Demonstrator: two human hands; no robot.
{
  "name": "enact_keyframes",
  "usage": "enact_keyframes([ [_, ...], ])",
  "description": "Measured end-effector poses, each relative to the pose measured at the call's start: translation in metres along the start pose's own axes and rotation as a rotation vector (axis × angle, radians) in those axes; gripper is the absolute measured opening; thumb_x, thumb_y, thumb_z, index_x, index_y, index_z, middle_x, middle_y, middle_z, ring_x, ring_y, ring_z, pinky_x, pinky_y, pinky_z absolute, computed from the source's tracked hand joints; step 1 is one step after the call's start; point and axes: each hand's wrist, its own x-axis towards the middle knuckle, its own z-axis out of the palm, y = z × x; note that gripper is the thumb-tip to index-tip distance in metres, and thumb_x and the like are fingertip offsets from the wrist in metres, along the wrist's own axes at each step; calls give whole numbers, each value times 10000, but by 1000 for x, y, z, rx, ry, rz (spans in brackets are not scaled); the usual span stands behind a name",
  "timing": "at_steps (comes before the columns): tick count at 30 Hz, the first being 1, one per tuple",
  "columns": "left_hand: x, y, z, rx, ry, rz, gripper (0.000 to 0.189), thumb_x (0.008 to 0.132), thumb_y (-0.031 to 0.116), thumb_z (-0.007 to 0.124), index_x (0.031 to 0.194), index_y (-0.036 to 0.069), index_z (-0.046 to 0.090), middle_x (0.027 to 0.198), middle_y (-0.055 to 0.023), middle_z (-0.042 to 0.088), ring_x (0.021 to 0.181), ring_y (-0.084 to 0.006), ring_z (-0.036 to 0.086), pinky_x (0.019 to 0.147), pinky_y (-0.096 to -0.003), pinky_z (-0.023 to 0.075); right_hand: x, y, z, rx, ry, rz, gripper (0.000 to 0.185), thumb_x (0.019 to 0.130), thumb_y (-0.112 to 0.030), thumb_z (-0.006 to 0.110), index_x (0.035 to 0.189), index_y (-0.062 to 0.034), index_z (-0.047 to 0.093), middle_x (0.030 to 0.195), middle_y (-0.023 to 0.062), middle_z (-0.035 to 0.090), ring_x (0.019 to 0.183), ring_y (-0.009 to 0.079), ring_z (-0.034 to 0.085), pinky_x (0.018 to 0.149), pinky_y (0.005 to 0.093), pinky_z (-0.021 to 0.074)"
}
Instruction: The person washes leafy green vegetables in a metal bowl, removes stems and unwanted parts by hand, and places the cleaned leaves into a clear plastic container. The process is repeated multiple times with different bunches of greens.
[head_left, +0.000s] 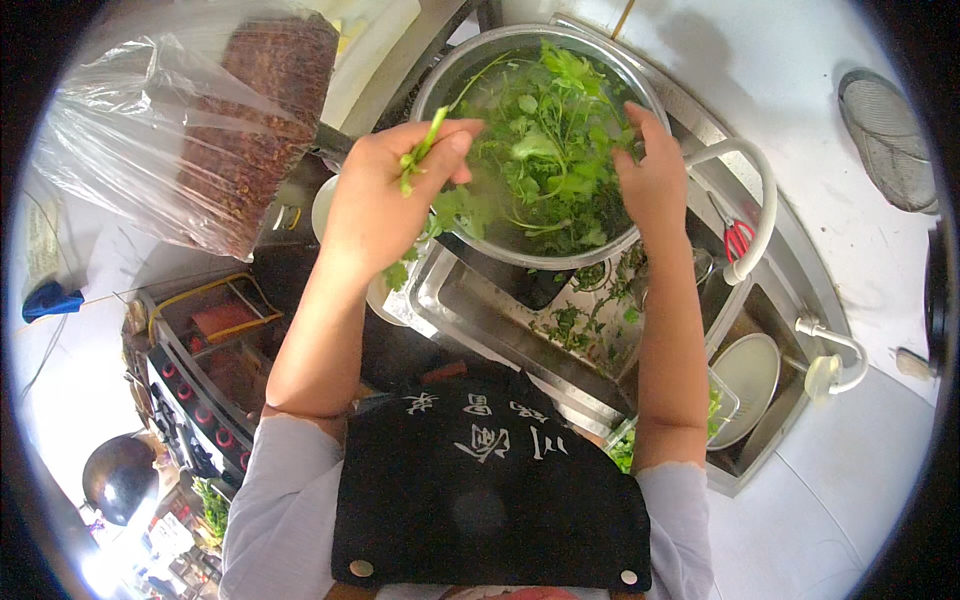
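A large metal basin (429, 90) holds cloudy water and a heap of loose leafy greens (547, 142), which look like celery leaf or a similar herb. My left hand (397, 180) is over the basin's left rim, closed on a small bunch of green stems (424, 150). Leaves hang below that hand, outside the rim. At the right side of the basin, my right hand (654, 161) is at the edge of the greens, with thumb and fingers apart. Nothing shows in its grasp, though the fingertips touch or nearly touch the leaves.
Below the basin lies a steel sink (450, 292) with scattered leaf scraps (577, 326). Red-handled scissors (737, 238), a white hose (761, 180) and an oval plate (746, 390) are on the right. A brown block in clear plastic (262, 97) stands at upper left.
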Motion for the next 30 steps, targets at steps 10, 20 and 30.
enact_keyframes([
  [10,-35,-30,-24,86,78,82,220,949,135,588,1105,11,681,726,-43,602,679,-92,564,647,-246,442,-41,-9,79,-552,-541,-323,795,732,-92,735,1433,-240,393,1499,153,335,1380,407,298,1060,584,353],
  [20,-35,-34,-25,-11,66,65,237,963,158,575,1126,23,681,767,-24,603,729,-83,554,688,-241,430,15,10,39,742,-449,261,297,805,-51,673,1100,-53,641,948,41,664,915,168,602,793,312,485],
  [30,-30,-34,-21,-55,1,48,244,954,170,590,1124,21,683,761,-17,612,735,-88,553,702,-247,434,37,-30,-40,1622,-306,304,185,913,-69,580,1096,-40,585,1110,130,639,1010,249,626,833,379,542],
])
